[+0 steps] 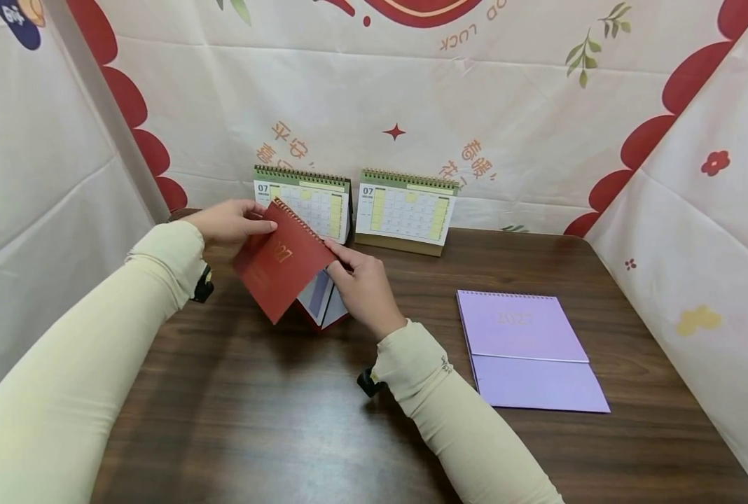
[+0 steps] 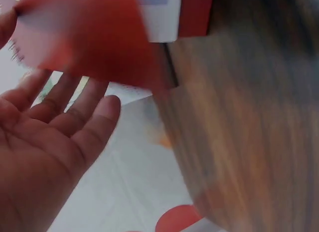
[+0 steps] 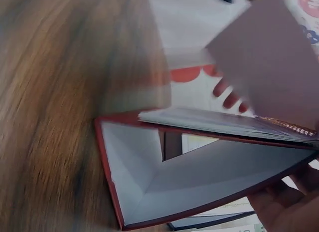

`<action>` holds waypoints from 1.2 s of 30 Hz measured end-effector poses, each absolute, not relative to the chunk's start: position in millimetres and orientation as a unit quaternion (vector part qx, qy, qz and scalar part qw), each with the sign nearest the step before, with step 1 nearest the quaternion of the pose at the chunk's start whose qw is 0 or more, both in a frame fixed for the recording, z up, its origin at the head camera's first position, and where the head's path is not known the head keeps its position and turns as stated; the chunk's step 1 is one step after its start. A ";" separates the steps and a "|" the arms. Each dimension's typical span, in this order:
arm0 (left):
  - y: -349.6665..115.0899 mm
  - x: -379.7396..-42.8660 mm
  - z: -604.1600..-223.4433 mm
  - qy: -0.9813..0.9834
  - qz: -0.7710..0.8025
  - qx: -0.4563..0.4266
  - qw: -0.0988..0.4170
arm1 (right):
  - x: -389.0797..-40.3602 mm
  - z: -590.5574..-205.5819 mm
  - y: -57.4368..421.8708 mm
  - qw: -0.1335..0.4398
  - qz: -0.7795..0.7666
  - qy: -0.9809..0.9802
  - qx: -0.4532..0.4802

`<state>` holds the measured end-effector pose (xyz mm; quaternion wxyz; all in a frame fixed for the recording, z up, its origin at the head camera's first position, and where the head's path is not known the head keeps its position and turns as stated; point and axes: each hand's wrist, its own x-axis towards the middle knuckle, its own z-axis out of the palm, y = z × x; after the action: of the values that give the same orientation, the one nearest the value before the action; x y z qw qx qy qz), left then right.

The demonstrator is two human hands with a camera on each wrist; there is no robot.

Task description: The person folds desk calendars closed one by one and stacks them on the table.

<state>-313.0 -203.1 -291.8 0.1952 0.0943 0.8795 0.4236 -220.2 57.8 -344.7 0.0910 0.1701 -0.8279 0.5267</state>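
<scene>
A red spiral-bound desk calendar [image 1: 281, 262] marked 2027 is held tilted above the table, its front cover lifted off the white pages. My left hand [image 1: 232, 220] pinches the cover near the binding's left end, its other fingers stretched behind it in the left wrist view. Near the other end of the binding, my right hand [image 1: 368, 287] grips the calendar, thumb in front. The right wrist view shows the calendar's red-edged stand [image 3: 112, 177] spread into a hollow triangle, with the page stack [image 3: 199, 121] on one side.
Two green-topped desk calendars showing 07 stand at the back, one partly behind the red calendar [image 1: 314, 203], the other to its right [image 1: 405, 210]. A purple 2027 calendar [image 1: 538, 385] lies flat on the brown table [image 1: 273, 434]. Printed white cloth [image 1: 349, 91] walls the back and sides.
</scene>
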 end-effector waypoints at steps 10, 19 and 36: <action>-200.4 -315.6 -318.2 0.822 0.526 0.079 0.203 | -217.3 -342.8 60.9 0.009 0.564 -0.811 0.154; -195.2 -319.5 -330.4 0.825 0.530 0.075 0.179 | -215.6 -343.9 62.5 0.003 0.568 -0.808 0.156; -188.1 -320.9 -360.0 0.801 0.583 0.032 0.135 | -217.2 -351.6 63.5 0.014 0.566 -0.807 0.165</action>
<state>-320.9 -188.1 -360.0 0.1347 0.0320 0.8009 0.5826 -217.2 63.5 -351.6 0.0137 0.1651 -0.8072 0.5665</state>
